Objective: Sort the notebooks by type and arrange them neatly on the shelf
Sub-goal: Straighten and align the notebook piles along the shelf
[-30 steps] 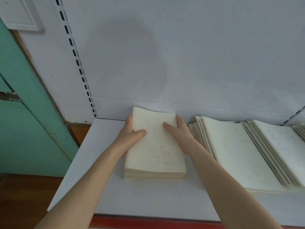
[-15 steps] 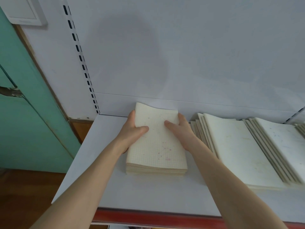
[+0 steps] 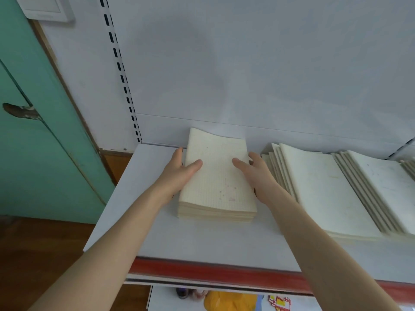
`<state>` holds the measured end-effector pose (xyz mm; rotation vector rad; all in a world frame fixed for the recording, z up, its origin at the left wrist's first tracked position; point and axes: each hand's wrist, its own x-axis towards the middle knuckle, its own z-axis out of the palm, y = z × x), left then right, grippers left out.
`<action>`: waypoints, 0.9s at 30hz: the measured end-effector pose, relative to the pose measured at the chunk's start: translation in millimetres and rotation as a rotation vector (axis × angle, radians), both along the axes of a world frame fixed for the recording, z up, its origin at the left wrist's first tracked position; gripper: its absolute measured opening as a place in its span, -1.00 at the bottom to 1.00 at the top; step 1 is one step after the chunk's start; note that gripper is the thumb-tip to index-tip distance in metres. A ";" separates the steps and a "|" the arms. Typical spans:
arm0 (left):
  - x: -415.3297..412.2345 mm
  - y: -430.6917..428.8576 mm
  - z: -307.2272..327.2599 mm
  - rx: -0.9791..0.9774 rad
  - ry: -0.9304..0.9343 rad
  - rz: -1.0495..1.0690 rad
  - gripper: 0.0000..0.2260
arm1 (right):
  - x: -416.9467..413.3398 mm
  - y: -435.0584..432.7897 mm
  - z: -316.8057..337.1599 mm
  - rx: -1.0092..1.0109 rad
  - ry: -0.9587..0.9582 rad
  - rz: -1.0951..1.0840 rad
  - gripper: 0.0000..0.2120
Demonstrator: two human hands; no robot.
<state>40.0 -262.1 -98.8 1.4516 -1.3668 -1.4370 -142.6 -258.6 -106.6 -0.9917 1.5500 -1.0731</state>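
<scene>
A stack of grid notebooks [image 3: 217, 182] sits on the shelf [image 3: 202, 241] between the left hand [image 3: 177, 173] and right hand [image 3: 258, 177], each gripping a side, thumb on top; even inward pressure should square it, clear of the fanned notebooks [image 3: 325, 189] beyond the right hand.

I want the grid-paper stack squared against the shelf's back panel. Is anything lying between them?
Nothing visible. Left hand and right hand grip the sides of the grid-paper stack, and no object shows between its far edge and the back panel.
</scene>
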 end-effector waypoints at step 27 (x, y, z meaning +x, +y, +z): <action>5.7 45.8 -19.6 -0.080 -0.104 -0.089 -0.50 | 8.1 57.7 -21.5 -0.021 0.118 0.063 -0.40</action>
